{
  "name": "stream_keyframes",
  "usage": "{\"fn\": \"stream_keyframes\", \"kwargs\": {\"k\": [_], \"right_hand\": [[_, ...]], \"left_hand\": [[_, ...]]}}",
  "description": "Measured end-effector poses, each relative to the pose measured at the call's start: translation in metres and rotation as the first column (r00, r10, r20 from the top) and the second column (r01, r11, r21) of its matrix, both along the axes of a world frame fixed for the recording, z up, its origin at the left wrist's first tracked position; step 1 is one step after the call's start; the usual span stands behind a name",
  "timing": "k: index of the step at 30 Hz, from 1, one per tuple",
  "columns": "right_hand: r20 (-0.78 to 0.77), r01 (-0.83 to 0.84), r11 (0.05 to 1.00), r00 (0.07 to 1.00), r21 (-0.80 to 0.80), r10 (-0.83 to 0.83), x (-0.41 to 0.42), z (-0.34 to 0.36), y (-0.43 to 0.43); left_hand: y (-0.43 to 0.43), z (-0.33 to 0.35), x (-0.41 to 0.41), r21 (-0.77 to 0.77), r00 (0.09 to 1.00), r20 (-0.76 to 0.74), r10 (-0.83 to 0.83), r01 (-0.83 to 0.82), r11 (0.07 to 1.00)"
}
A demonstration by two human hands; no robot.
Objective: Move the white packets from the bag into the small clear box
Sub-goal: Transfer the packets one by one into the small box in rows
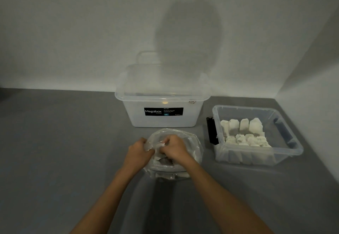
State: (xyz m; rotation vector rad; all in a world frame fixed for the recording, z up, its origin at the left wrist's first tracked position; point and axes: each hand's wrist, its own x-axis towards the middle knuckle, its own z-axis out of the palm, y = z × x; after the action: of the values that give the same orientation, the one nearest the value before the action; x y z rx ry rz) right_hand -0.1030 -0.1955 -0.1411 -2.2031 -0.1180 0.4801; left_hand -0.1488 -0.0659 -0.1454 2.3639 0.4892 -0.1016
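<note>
A clear plastic bag (194, 147) sits on the grey surface in front of me, with white packets (159, 159) visible inside. My left hand (139, 151) grips the bag's left rim. My right hand (174, 148) is inside the bag's mouth, fingers closed on a white packet (161, 144). The small clear box (286, 153) stands to the right, apart from the bag. It holds several white packets (244, 132) set upright in rows along its left side.
A larger lidded translucent storage box (161, 112) with a black Megabox label stands behind the bag against the wall. A black clip (211, 131) sticks out from the small box's left side. Walls close the back and right of the grey surface (64, 142).
</note>
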Motion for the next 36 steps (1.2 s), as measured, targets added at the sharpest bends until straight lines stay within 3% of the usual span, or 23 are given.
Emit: {"fn": "stream_keyframes", "kwargs": {"k": [7, 11, 15, 20, 24, 31, 34, 36], "right_hand": [[-0.131, 0.153, 0.963, 0.983, 0.220, -0.126, 0.005, 0.020, -0.031], [-0.307, 0.280, 0.854, 0.940, 0.438, -0.151, 0.010, 0.034, -0.049], [-0.406, 0.355, 0.724, 0.907, 0.591, -0.113, 0.011, 0.049, -0.062], [-0.388, 0.350, 0.667, 0.917, 0.658, -0.098, 0.008, 0.058, -0.065], [-0.391, 0.367, 0.625, 0.914, 0.689, -0.106, 0.004, 0.061, -0.068], [-0.415, 0.421, 0.583, 0.897, 0.695, -0.152, -0.003, 0.064, -0.084], [-0.442, 0.453, 0.512, 0.884, 0.729, -0.153, -0.003, 0.066, -0.086], [-0.411, 0.441, 0.522, 0.893, 0.730, -0.180, -0.003, 0.071, -0.085]], "left_hand": [[-0.004, 0.007, 0.004, -0.024, 0.997, 0.070, -0.017, 0.018, 1.000], [-0.014, 0.026, 0.000, -0.026, 0.939, 0.343, -0.022, 0.033, 0.999], [-0.025, 0.048, -0.003, -0.063, 0.857, 0.491, -0.155, 0.212, 0.975], [-0.028, 0.056, 0.006, 0.076, 0.768, 0.522, -0.371, 0.392, 0.917], [-0.028, 0.063, 0.012, 0.055, 0.745, 0.557, -0.367, 0.408, 0.911], [-0.007, 0.090, 0.028, -0.204, 0.835, 0.528, -0.155, 0.301, 0.931], [-0.002, 0.091, 0.031, -0.168, 0.866, 0.455, -0.208, 0.313, 0.935], [-0.001, 0.092, 0.034, -0.154, 0.878, 0.391, -0.276, 0.358, 0.921]]}}
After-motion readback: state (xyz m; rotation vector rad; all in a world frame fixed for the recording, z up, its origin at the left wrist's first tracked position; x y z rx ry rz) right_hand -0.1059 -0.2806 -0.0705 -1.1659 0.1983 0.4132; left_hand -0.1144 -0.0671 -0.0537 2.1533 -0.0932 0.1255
